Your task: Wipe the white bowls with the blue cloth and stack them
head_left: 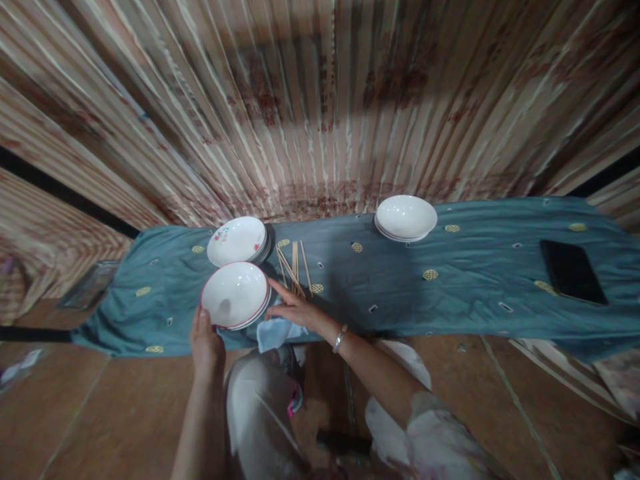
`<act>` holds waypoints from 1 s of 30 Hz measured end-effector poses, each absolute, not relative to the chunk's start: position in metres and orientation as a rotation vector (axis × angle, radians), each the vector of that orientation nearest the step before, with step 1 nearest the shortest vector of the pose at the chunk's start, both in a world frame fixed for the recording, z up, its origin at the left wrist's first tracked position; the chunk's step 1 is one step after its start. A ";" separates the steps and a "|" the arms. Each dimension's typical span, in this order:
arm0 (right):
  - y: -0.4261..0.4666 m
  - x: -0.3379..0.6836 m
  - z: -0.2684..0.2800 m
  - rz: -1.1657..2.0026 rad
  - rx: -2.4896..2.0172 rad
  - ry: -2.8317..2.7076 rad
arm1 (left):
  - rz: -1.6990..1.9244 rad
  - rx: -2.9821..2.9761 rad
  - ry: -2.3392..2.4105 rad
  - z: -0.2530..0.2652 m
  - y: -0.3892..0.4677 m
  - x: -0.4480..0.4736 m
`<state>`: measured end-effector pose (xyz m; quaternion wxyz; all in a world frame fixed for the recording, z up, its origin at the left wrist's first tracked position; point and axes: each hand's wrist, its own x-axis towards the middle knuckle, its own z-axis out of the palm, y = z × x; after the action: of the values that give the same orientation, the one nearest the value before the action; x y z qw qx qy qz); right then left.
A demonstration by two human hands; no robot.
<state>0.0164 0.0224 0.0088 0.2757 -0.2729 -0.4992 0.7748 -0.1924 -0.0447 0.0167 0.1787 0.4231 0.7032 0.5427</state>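
A small stack of white bowls with a red rim (pixel 235 293) sits at the table's near left. My left hand (pixel 206 337) grips the left side of that stack, thumb near the rim and the other fingers mostly hidden beneath. On the opposite side, the index finger of my right hand (pixel 295 310) reaches to the bowls' edge. A light blue cloth (pixel 277 333) hangs under my right hand and appears held by its curled fingers. Just behind the bowls stands a stack of white plates with a floral print (pixel 237 241). Several loose wooden chopsticks (pixel 296 263) lie right of the stacks.
Another stack of white bowls (pixel 406 217) stands at the back, right of centre. A black phone or tablet (pixel 573 272) lies toward the right end. The teal patterned tablecloth (pixel 480 293) covers a narrow table. Behind it hangs a pleated curtain (pixel 310 133).
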 end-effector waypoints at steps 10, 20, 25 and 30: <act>0.022 0.010 0.005 1.942 -0.738 -1.498 | 1.600 0.963 2.014 0.025 -0.046 -0.175; 0.019 0.036 0.037 1.913 -0.560 -1.411 | 1.654 1.200 2.036 0.070 -0.054 -0.156; 0.025 0.085 0.057 1.887 -0.601 -1.283 | 1.690 1.333 1.870 0.076 -0.034 -0.120; 0.031 0.140 0.066 1.730 -0.788 -1.159 | 1.575 1.379 1.635 0.067 0.002 -0.074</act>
<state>0.1397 0.0308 0.0661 0.4418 -0.3174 -0.4669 0.6972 -0.0739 0.0020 0.0672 0.2404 0.5040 0.5975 0.5755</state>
